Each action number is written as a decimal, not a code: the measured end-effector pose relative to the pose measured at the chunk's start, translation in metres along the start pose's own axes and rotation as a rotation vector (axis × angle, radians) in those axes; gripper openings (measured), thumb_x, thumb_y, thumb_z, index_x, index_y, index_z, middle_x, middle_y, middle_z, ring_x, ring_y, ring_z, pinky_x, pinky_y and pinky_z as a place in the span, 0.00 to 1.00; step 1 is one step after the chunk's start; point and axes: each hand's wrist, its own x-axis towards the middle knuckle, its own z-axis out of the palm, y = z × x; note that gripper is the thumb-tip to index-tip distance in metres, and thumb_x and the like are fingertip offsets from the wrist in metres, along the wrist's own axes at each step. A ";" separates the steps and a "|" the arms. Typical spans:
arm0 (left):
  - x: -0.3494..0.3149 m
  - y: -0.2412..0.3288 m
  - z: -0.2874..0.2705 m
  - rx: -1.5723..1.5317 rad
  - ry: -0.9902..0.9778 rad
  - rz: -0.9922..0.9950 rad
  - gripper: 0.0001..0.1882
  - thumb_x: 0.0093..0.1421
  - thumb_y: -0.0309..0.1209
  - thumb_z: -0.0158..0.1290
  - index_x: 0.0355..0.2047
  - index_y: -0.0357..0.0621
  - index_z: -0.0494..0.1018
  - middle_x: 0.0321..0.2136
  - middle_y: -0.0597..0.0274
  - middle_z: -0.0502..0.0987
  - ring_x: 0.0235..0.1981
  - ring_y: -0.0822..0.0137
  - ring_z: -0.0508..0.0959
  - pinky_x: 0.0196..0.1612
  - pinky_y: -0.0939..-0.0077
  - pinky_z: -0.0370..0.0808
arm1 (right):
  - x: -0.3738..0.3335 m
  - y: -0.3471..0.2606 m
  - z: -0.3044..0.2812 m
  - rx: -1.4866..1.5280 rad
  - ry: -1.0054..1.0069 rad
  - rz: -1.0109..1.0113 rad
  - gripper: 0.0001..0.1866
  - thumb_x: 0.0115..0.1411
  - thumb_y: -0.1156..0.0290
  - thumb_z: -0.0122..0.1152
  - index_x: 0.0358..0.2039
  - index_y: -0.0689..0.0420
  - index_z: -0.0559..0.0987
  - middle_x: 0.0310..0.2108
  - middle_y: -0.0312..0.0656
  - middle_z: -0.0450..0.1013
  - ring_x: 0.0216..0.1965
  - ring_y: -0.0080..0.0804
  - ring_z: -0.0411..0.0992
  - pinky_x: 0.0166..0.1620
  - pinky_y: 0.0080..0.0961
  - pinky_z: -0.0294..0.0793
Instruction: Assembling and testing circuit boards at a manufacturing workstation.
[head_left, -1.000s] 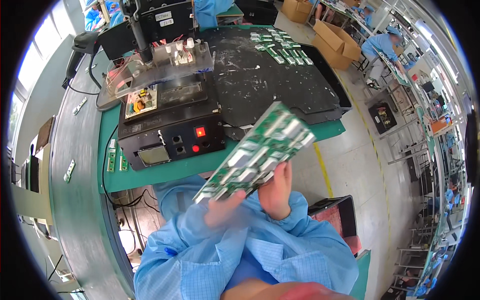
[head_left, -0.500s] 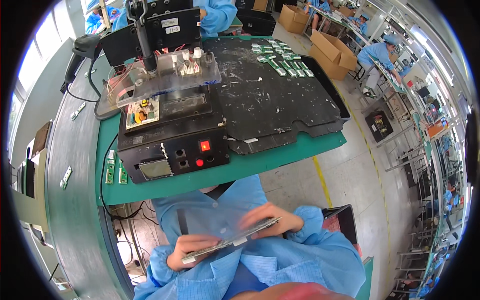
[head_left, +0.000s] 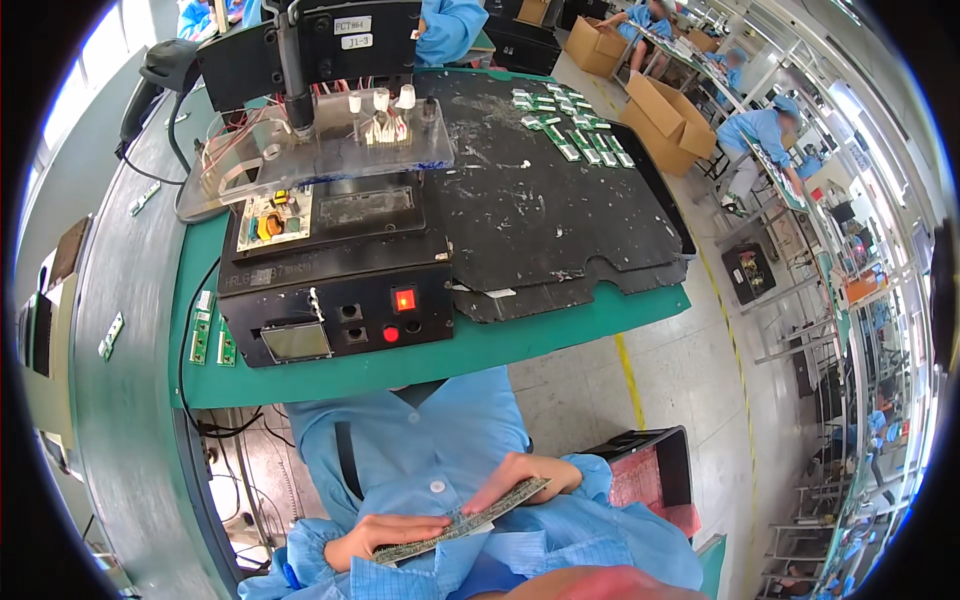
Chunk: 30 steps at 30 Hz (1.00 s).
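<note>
A long, thin circuit board panel (head_left: pixel 465 524) is held slanted in front of my chest, its right end higher. It shows almost edge-on, so most of its face is hidden. My left hand (head_left: pixel 385 533) grips the lower left end, fingers lying over the board. My right hand (head_left: pixel 528 478) holds the upper right end, and its fingers, slightly blurred, reach along the board toward the middle. A pale patch shows on the board's near side. Both hands are well below the green bench edge.
A black test fixture (head_left: pixel 335 310) with a clear plate (head_left: pixel 340 150) and a component board (head_left: pixel 275 218) stands on the green bench (head_left: pixel 560 335). Small green boards (head_left: pixel 580 140) lie on a black mat (head_left: pixel 540 220). A handheld scanner (head_left: pixel 165 75) is at left; a black bin (head_left: pixel 640 470) stands at right.
The panel and both hands have come lower and slightly left in the picture. My right hand's fingers, raised and blurred before, now lie along the panel.
</note>
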 end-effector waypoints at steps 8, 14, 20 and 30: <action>0.005 -0.006 -0.002 0.015 -0.035 0.084 0.29 0.62 0.35 0.56 0.61 0.35 0.67 0.62 0.43 0.67 0.64 0.44 0.67 0.65 0.55 0.64 | -0.003 0.008 -0.001 -0.009 -0.044 -0.033 0.25 0.56 0.70 0.57 0.54 0.61 0.78 0.53 0.50 0.76 0.53 0.41 0.76 0.55 0.31 0.74; 0.023 0.000 -0.009 0.024 -0.144 0.110 0.20 0.66 0.31 0.52 0.52 0.27 0.74 0.55 0.33 0.72 0.59 0.39 0.71 0.60 0.48 0.68 | 0.019 0.020 -0.020 0.042 -0.350 -0.119 0.23 0.54 0.73 0.58 0.52 0.62 0.79 0.51 0.51 0.77 0.53 0.44 0.76 0.55 0.34 0.76; 0.018 -0.001 -0.015 0.108 0.069 0.184 0.20 0.65 0.27 0.52 0.57 0.33 0.71 0.53 0.28 0.72 0.57 0.36 0.73 0.57 0.49 0.72 | 0.005 -0.010 -0.020 -0.070 0.056 -0.138 0.25 0.53 0.82 0.55 0.54 0.61 0.78 0.52 0.50 0.77 0.53 0.45 0.76 0.55 0.34 0.75; 0.063 0.005 0.015 0.172 1.065 0.161 0.17 0.58 0.16 0.56 0.49 0.33 0.75 0.46 0.49 0.80 0.47 0.58 0.81 0.48 0.69 0.78 | 0.011 -0.046 0.005 -0.267 1.432 -0.245 0.20 0.57 0.84 0.60 0.51 0.61 0.76 0.42 0.43 0.78 0.40 0.33 0.78 0.45 0.35 0.80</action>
